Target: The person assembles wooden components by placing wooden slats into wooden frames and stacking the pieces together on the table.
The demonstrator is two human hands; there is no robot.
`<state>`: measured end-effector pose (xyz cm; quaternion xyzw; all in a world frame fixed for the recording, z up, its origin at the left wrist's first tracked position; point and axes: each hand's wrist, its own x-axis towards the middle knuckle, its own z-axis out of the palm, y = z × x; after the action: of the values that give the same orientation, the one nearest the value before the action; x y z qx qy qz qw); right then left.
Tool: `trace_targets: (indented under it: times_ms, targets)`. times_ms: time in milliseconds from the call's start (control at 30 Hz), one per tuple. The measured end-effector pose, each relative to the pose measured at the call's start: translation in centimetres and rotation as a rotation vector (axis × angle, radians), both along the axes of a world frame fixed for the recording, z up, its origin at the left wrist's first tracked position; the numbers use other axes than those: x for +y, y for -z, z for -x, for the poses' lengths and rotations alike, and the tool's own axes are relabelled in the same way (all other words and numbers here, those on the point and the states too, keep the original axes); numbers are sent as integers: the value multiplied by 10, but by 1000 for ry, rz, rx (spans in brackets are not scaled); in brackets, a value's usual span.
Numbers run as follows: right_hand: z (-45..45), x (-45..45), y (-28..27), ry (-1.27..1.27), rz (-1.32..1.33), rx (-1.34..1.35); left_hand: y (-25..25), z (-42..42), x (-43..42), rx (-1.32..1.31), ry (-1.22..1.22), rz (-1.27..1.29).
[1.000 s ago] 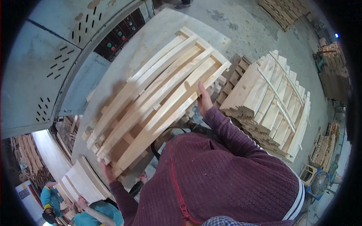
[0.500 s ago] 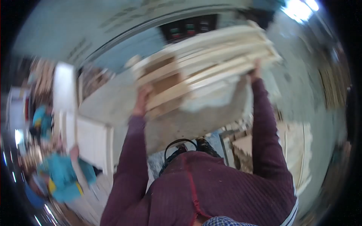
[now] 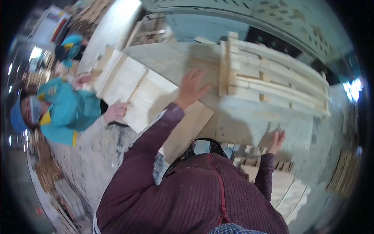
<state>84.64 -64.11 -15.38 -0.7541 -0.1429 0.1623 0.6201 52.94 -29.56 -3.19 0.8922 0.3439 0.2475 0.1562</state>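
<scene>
My left hand (image 3: 191, 89) is open with its fingers spread, over the table beside the near end of a wooden panel. This pale panel (image 3: 154, 87) with crosswise battens slants across the table's left side, a co-worker's hands on its far end. My right hand (image 3: 276, 141) holds nothing; its fingers are loosely bent and apart from any wood, near the front of the table. A slatted wooden frame (image 3: 272, 82), like a pallet or crate side, lies on the table beyond both hands, touching neither.
A co-worker in a teal shirt (image 3: 72, 105) stands at the left, with another person (image 3: 72, 48) farther back. The worktable (image 3: 222, 124) runs under a pale green machine (image 3: 218, 29). Stacked boards (image 3: 288, 191) sit by my right side; more wood (image 3: 48, 167) lies at left.
Both my hands have let go of the slatted frame, which now rests on the table. My view has turned left, and the co-worker's battened panel now lies across the table near my left hand.
</scene>
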Motion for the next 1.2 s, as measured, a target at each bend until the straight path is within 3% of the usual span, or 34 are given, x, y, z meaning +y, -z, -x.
trace_targets:
  times_ms: [33, 167, 233, 300, 367, 500, 633, 700, 800, 833, 900, 967, 1033, 1100, 1200]
  targets:
    - [33, -19, -7, 26, 41, 60, 4, 21, -14, 38, 25, 28]
    - [138, -84, -24, 103, 247, -170, -6, 63, -111, 275, 317, 202]
    - [193, -103, -74, 150, 370, -159, -8, 76, -154, 327, 545, 257]
    - [241, -140, -84, 221, 442, -183, 7, 82, -168, 189, 392, 117]
    - [281, -177, -94, 286, 459, -94, 22, 70, -166, 38, 266, 317]
    - [346, -266, -81, 531, 555, -229, 69, 80, -132, 48, 491, 84]
    - [377, -368, -65, 691, 734, -282, 80, 25, -95, 24, 473, 138]
    - [376, -429, -62, 841, 1046, -274, 94, 7, -80, 98, 430, 89]
    - [382, -554, -57, 1041, 1317, -53, 111, 7, -65, 111, 332, 8]
    - [382, -596, -58, 1086, 1380, 0, 92, -1, -97, 107, 349, -6]
    - [369, -689, -56, 1128, 1435, 67, 22, -6, -212, 388, -92, -264]
    - [351, -762, -56, 1159, 1486, 120, 33, -7, -260, 273, -1, -352]
    - [329, -820, -60, 1129, 1503, 405, 47, 1, -327, 176, 345, -438]
    - [316, -860, -46, 1071, 1531, 476, 88, 9, -374, 307, 587, -62]
    - [294, -895, -28, 930, 1635, 573, 67, 24, -505, 547, 818, 375]
